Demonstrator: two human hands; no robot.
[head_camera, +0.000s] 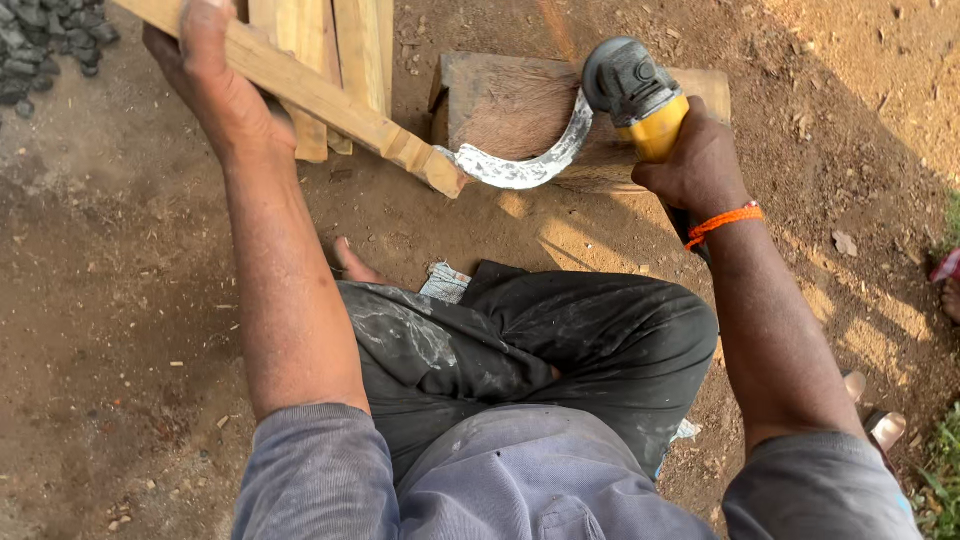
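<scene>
A wooden handle (330, 100) is gripped by the closed left hand (215, 85) at eleven o'clock, so its curved sickle blade (525, 165) is steadied on a wooden block (500, 110). An angle grinder (640, 95) is clasped by the right hand (695, 165) at one o'clock, against the blade.

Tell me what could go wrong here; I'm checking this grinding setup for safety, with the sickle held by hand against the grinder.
1. The left hand alone steadies the wooden handle, with the sickle blade unclamped; a catch could jerk it loose.
2. The right hand is bare on the angle grinder, close to its head; sparks or a slip might cut it.
3. The bare foot and bent knee lie just below the blade, likely exposed.
</scene>
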